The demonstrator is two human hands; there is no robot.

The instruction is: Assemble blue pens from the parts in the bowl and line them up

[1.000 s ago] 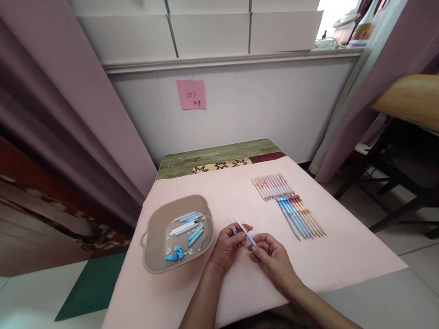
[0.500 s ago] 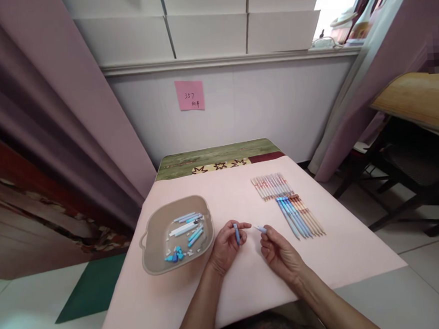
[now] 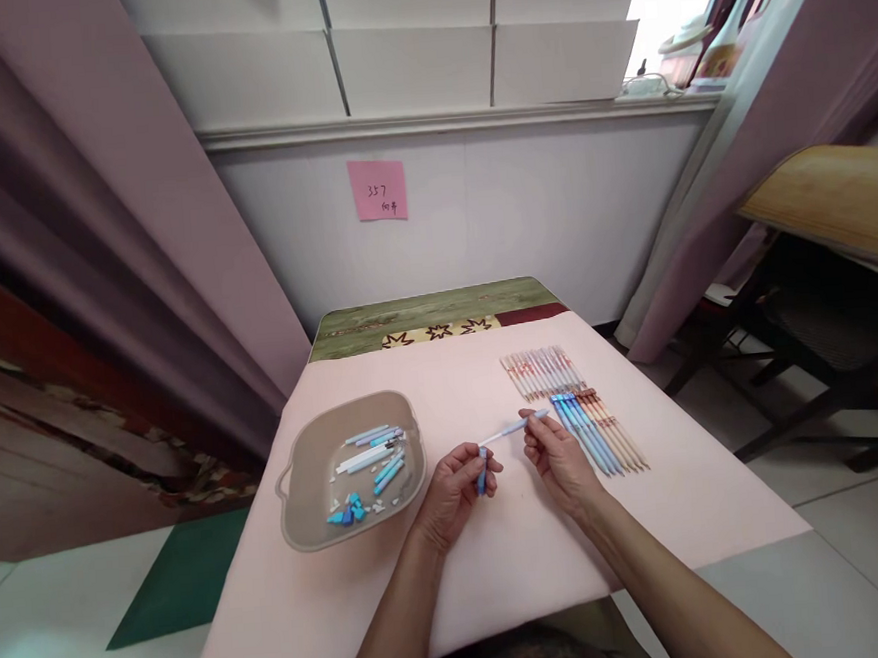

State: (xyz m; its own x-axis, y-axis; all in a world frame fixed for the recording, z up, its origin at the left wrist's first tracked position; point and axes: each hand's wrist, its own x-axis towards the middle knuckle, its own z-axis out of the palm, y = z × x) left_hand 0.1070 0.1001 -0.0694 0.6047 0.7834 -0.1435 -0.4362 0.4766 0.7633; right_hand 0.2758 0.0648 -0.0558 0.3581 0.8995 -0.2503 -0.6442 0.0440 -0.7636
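Both my hands are raised just over the pink-covered surface (image 3: 457, 378), each grip closed on something slim. My left hand (image 3: 452, 493) pinches a short blue piece (image 3: 481, 476) between thumb and fingers, its length running down toward the surface. My right hand (image 3: 565, 463) holds a pale blue barrel (image 3: 527, 422) near its right end, thumb and fingertips closed around it. From the barrel's left end a thin white rod (image 3: 494, 436) slants slightly down to the fingertips of my left hand, by the top of the blue piece; I cannot tell whether the rod touches them.

To the left sits a beige basin (image 3: 309, 463) with a small loop handle on its left side. Inside lie blue and white barrels (image 3: 365, 460), a cluster of bright blue pieces (image 3: 352, 510) and scattered small white bits (image 3: 378, 507).

To the right, pale patterned pens (image 3: 543, 374) lie side by side in a row. Just below them, nearer me, blue pens (image 3: 586, 439) and tan pens (image 3: 614, 435) lie next to each other, slanting down to the right. A pink note (image 3: 378, 190) marked 357 is on the wall ahead.
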